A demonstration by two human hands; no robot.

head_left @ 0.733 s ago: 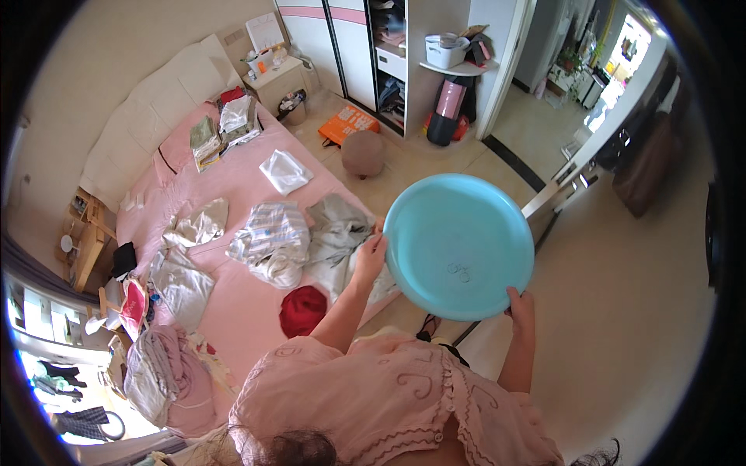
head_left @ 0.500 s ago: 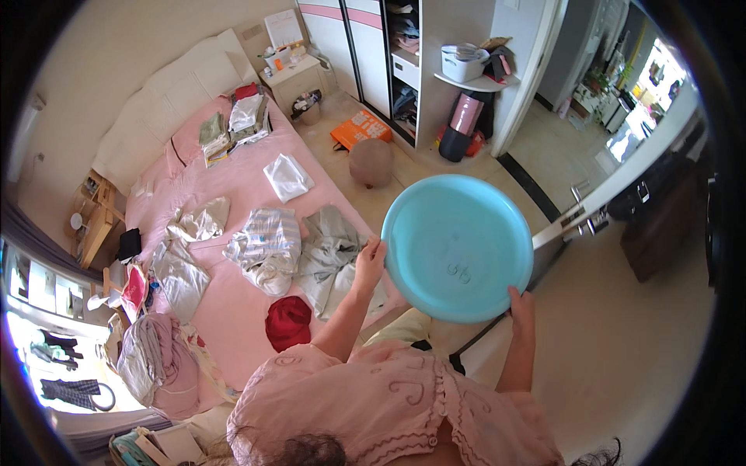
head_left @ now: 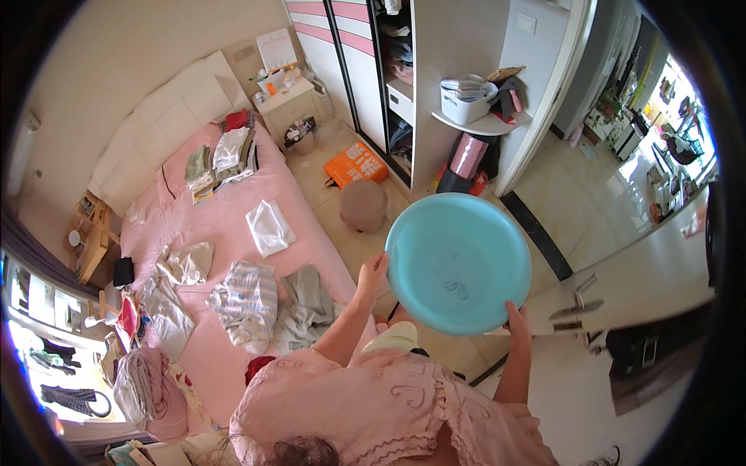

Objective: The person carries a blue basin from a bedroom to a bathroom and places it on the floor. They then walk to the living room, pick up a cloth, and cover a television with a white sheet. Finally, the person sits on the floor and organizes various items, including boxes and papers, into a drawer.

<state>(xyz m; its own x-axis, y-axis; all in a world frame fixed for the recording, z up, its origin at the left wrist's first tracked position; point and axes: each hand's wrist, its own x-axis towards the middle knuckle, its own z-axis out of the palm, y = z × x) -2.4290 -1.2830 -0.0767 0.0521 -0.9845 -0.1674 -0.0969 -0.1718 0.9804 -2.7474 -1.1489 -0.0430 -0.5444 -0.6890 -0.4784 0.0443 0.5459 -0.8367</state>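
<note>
A round light-blue plastic basin (head_left: pixel 458 256) is held out in front of me, its hollow facing up toward my view; nothing lies in it. At its left rim my left hand (head_left: pixel 374 273) grips with the fingers hidden behind the edge. Lower on the right rim, my right hand (head_left: pixel 516 320) is closed on the basin too, thumb over the edge. To the left, on the pink bed (head_left: pixel 311 233), lie a grey garment (head_left: pixel 301 311), a striped garment (head_left: pixel 245 303) and a folded white cloth (head_left: pixel 270 228).
Beyond the basin, a brown round pouf (head_left: pixel 363 205) and an orange bag (head_left: pixel 355 164) stand on the tiled floor. At right are a doorway and an open door (head_left: pixel 629 299). A shelf carries a white bin (head_left: pixel 468 101). Stacked clothes (head_left: pixel 233 155) lie near the headboard.
My view and body have shifted toward the doorway, so the bed now sits farther left. Both hands still hold the basin, and the red cloth is mostly hidden by my clothing.
</note>
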